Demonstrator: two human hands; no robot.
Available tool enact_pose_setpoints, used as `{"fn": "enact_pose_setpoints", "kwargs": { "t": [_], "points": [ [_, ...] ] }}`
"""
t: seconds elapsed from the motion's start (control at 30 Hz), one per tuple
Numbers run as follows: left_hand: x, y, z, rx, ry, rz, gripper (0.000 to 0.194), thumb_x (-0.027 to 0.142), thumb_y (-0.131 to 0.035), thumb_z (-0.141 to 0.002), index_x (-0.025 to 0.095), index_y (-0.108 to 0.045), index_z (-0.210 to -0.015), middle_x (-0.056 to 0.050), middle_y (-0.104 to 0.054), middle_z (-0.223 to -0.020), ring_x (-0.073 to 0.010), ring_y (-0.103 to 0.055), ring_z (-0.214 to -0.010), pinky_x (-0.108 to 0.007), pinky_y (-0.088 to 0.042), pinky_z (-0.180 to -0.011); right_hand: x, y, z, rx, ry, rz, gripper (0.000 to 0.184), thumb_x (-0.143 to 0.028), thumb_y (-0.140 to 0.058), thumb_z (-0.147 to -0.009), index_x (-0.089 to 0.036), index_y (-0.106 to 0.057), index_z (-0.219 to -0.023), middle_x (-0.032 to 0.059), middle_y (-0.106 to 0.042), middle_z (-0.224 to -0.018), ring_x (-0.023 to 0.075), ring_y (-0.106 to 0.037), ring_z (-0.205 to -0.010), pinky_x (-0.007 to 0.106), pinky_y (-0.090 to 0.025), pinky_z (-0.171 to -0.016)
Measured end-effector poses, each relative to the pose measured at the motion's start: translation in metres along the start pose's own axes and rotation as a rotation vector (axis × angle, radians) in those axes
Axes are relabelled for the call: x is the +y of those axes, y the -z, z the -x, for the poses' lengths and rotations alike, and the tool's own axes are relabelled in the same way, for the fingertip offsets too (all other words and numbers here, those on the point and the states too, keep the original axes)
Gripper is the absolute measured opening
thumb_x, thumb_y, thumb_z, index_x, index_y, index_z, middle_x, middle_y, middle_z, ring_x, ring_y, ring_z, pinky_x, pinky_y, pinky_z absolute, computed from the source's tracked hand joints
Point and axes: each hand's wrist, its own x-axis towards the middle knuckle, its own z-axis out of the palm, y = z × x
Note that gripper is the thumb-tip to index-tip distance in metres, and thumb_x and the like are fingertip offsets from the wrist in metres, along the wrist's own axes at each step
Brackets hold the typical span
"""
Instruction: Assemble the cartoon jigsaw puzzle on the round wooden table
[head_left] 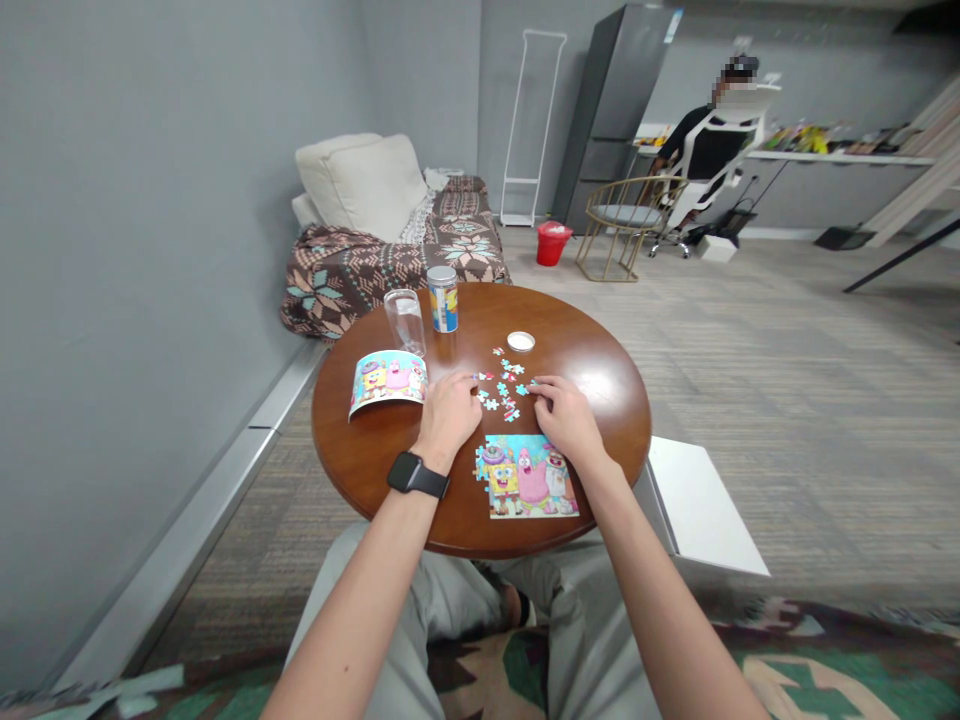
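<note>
On a round wooden table [360, 455], small loose jigsaw puzzle pieces [491, 405] lie scattered between my hands. My left hand [450, 412] rests at their left side, fingers stretched forward, the tips touching a piece at the edge. From the right, my right hand [564, 408] reaches in with its index finger extended onto a light-blue piece [522, 389], the thumb apart and bent. Nearest my body lies a mostly joined cartoon puzzle [532, 480], its left edge showing open tabs. A curved picture sheet [390, 380] with the same characters stands beyond my left wrist.
At the table's far side stand a printed tin [443, 305] and a clear container [406, 322]. A round lid [520, 341] lies behind the pieces. A white box [705, 505] is right of the table. Farther off, a person [686, 135] sits on an office chair.
</note>
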Motion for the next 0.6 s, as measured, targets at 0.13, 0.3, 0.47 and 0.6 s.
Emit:
{"fn": "enact_pose_setpoints", "kwargs": {
  "t": [0.13, 0.3, 0.47, 0.6],
  "points": [
    [-0.0001, -0.0005, -0.0004, -0.005, 0.002, 0.006, 0.038, 0.007, -0.047, -0.084, 0.019, -0.075, -0.107, -0.006, -0.069, -0.126, -0.0243, -0.063, -0.118, -0.037, -0.045, -0.105, 0.0, 0.0002, 0.0001, 0.004, 0.013, -0.014, 0.033, -0.014, -0.046, -0.085, -0.02, -0.075, -0.099, 0.0106, -0.069, -0.115, 0.0271, -0.061, -0.112, 0.048, -0.048, -0.104],
    [-0.0008, -0.0006, -0.0002, -0.005, 0.001, 0.0, 0.038, 0.008, -0.047, -0.085, 0.018, -0.075, -0.107, -0.007, -0.069, -0.126, -0.0247, -0.063, -0.117, -0.038, -0.046, -0.104, -0.0019, 0.002, -0.0002, 0.027, 0.017, -0.049, 0.033, -0.013, -0.045, -0.085, -0.02, -0.071, -0.105, 0.0113, -0.067, -0.113, 0.0264, -0.062, -0.11, 0.045, -0.049, -0.102],
    [-0.0007, -0.0002, -0.0004, -0.015, 0.002, -0.004, 0.037, 0.008, -0.048, -0.084, 0.018, -0.076, -0.106, -0.007, -0.069, -0.126, -0.0248, -0.063, -0.117, -0.039, -0.046, -0.104, -0.0014, 0.0021, -0.0002, 0.02, 0.0, -0.055, 0.03, -0.013, -0.046, -0.084, -0.019, -0.07, -0.102, 0.0113, -0.067, -0.109, 0.027, -0.061, -0.108, 0.046, -0.048, -0.101],
    [0.0, -0.0003, -0.0007, -0.015, 0.006, 0.003, 0.036, 0.008, -0.048, -0.084, 0.018, -0.076, -0.105, -0.007, -0.069, -0.126, -0.0247, -0.063, -0.118, -0.039, -0.045, -0.104, -0.0001, 0.001, -0.0002, 0.021, 0.002, -0.058, 0.029, -0.013, -0.047, -0.083, -0.019, -0.07, -0.101, 0.0114, -0.067, -0.109, 0.0271, -0.061, -0.108, 0.047, -0.048, -0.101]
  ]
}}
